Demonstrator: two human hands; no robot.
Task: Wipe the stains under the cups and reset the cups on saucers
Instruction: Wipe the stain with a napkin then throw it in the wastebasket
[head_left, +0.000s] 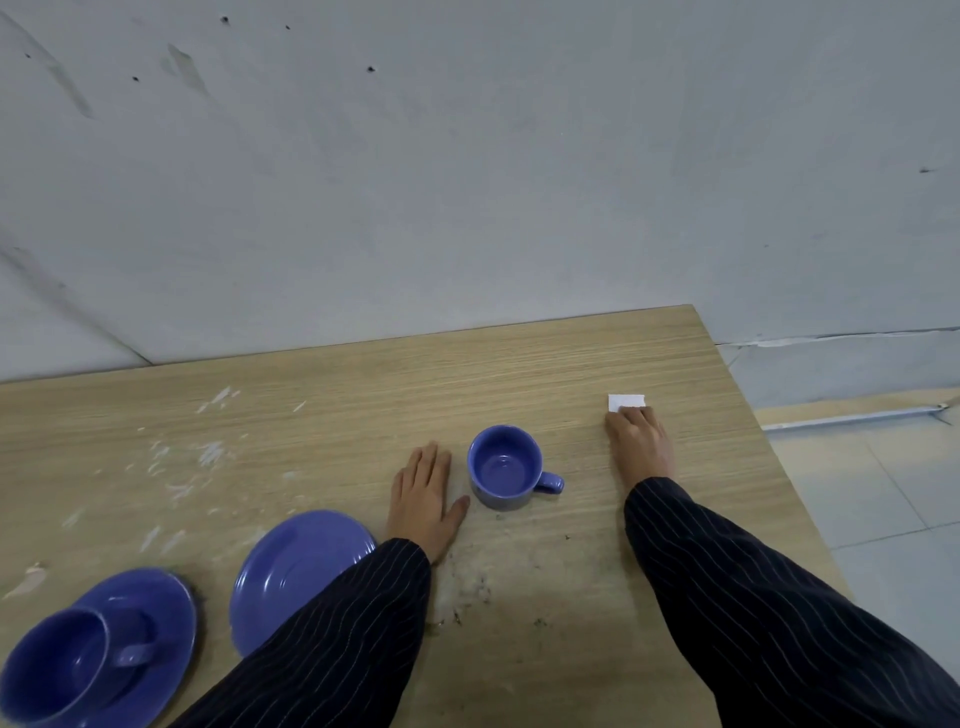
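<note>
Right hand (638, 441) is out at the far right of the wooden table (519, 364), fingers curled down onto a small white folded tissue (627, 401); whether it is pinched or just pressed flat, I cannot tell. Left hand (425, 499) lies palm down and spread on the wood, gripping nothing, just beside the blue cup (505, 466). That cup stands upright and bare on the table between the two hands, handle pointing toward the right arm, with no saucer under it. Near the table's front edge, between the two pinstriped sleeves, a grubby stain patch (470, 582) with dark specks shows on the wood. The empty blue saucer (291, 566) sits left of the left wrist, partly covered by the sleeve. Further left, at the frame's corner, a second blue cup (52, 670) already rests on its own saucer (156, 603). White scuffs (208, 452) streak the left side of the tabletop, well apart from both hands.
</note>
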